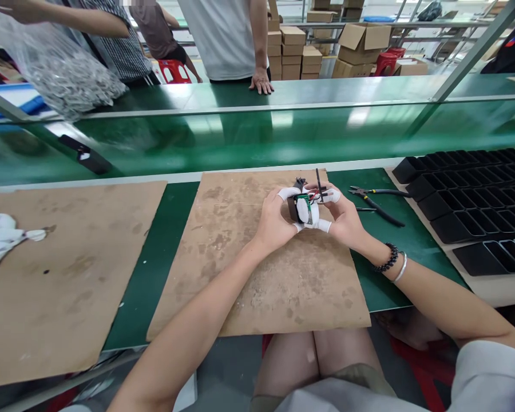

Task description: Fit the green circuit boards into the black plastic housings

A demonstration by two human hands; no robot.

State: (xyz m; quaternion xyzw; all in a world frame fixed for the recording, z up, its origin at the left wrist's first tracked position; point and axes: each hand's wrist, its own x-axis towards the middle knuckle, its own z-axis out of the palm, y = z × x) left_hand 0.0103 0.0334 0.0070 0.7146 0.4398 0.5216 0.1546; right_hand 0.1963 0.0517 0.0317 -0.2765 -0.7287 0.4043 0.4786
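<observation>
Over the cardboard sheet (pixel 240 274), both hands hold one small electronic assembly. It has a black housing (pixel 292 209), a green circuit board (pixel 302 201) with a white part, and red and black wires (pixel 315 196). My left hand (pixel 275 220) grips the black housing from the left, white finger covers on its fingertips. On the other side my right hand (pixel 345 217) pinches the white and wired part, also with white finger covers. A thin black strip (pixel 319 182) sticks up by the right fingers. Black-handled pliers (pixel 377 203) lie just right of my right hand.
Rows of black rectangular cases (pixel 476 194) stand at the right. A white glove or cloth (pixel 2 237) lies on the left cardboard (pixel 77 274). Beyond runs a green conveyor (pixel 223 140) with a black case (pixel 86 154). Co-workers stand behind it, one hand (pixel 261 81) resting on its far ledge.
</observation>
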